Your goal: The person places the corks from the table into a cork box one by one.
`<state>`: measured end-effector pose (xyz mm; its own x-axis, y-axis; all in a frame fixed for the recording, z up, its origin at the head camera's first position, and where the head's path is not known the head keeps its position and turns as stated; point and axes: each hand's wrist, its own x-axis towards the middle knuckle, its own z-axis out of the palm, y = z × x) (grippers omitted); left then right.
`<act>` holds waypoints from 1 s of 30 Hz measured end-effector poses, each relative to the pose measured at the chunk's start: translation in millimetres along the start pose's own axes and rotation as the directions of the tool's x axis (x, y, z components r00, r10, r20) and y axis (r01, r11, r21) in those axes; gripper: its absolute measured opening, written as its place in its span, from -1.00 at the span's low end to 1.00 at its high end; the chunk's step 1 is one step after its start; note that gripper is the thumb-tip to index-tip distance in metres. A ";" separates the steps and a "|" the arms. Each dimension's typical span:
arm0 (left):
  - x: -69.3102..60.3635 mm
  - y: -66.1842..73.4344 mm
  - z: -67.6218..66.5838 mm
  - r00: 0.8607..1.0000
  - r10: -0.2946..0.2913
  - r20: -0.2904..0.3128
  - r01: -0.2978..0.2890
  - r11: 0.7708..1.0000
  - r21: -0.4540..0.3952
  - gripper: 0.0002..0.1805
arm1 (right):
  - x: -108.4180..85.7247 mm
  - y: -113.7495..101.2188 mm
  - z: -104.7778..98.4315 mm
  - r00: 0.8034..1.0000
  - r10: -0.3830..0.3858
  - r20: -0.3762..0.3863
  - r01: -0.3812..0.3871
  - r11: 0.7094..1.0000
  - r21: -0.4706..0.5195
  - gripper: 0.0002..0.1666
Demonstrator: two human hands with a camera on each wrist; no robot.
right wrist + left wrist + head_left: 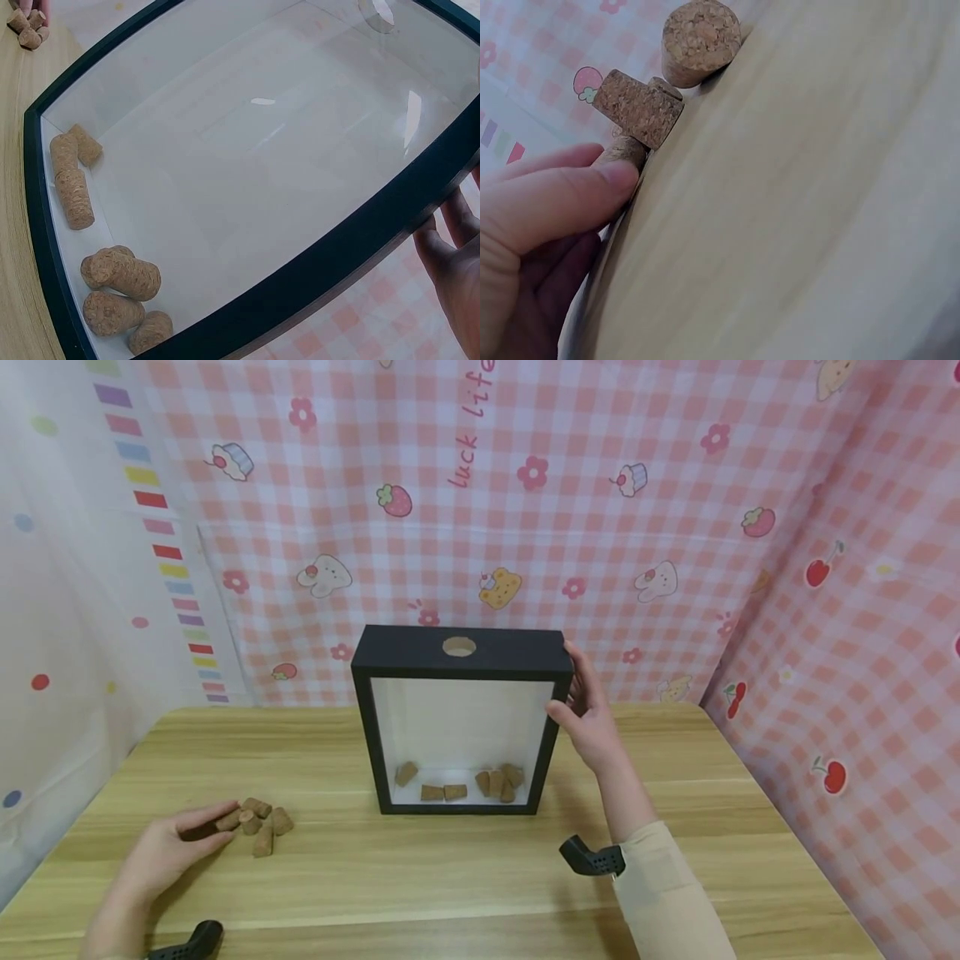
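Observation:
A black-framed box point(459, 672) with a clear front and a round hole in its top stands upright on the table. Several corks point(495, 783) lie inside along its bottom, also visible in the right wrist view point(124, 274). My right hand point(596, 727) holds the box's right side near the top, thumb on the front frame. At the left, my left hand point(161, 856) pinches a cork point(624, 152) between thumb and fingers at the edge of a small pile of corks point(262, 839) on the table.
The wooden table point(337, 877) reaches back to a pink checked cloth point(450, 543), with more cloth hanging at left and right. Black wrist devices sit on both wrists, the right one point(592, 857) beside a beige sleeve point(667, 877).

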<state>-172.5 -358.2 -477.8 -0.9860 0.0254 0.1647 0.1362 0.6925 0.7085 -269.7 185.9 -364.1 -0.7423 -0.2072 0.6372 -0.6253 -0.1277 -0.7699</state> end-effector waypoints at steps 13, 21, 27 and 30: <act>-2.9 2.0 0.4 0.992 -0.058 -0.111 0.048 0.995 -0.089 -0.51 | 0.9 -0.1 0.2 1.000 -0.004 -0.005 0.004 1.000 -0.003 -0.13; -5.7 13.1 -2.7 0.989 -0.149 -0.020 0.097 0.734 -0.673 -0.59 | 1.2 -1.0 0.8 1.000 -0.009 -0.004 0.009 1.000 -0.008 -0.10; -2.2 29.2 -15.8 0.991 -0.094 -0.094 0.063 0.954 -0.292 -0.55 | 0.6 -1.0 0.3 1.000 -0.003 -0.004 0.003 1.000 -0.007 -0.11; 1.5 40.8 -20.1 0.994 -0.088 -0.071 0.062 0.950 -0.307 -0.53 | 0.3 -1.3 0.2 1.000 0.000 -0.006 0.000 1.000 -0.012 -0.12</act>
<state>-166.5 -344.4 -434.9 -0.9849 -0.0870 0.1500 0.0975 0.4375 0.8939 -269.0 185.8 -362.8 -0.7439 -0.2018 0.6371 -0.6278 -0.1161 -0.7697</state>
